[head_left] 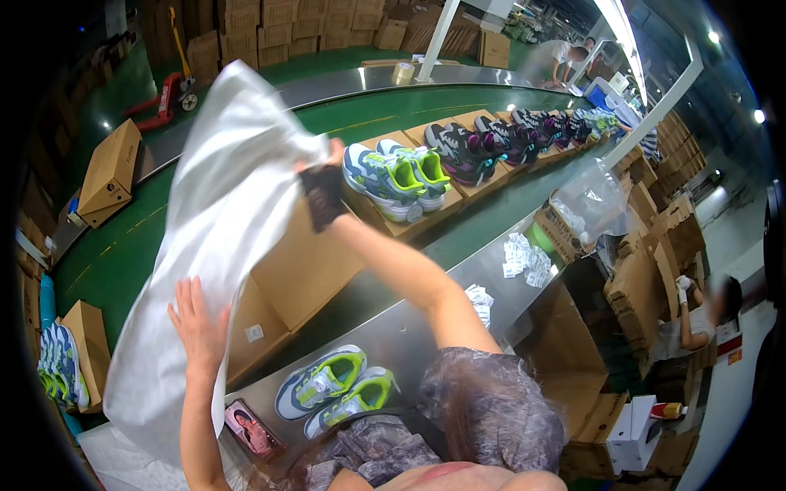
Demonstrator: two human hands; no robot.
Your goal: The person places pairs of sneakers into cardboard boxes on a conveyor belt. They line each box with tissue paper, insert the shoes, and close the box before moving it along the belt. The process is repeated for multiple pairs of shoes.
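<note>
At the left, sneakers [59, 368] by a carton [92, 348] fade into the dark rim. The left hand [201, 321] lies open, fingers spread, against a white sheet [217, 204] that hides the left part of an open carton [307, 266]. The right hand [325, 186], dark-gloved, grips the sheet's right edge, its fingers mostly hidden. On the near surface [401, 329], the person's clothing cuts off a green-trimmed shoe pair [323, 380]. Farther right, a co-worker [696, 323] is blurred.
</note>
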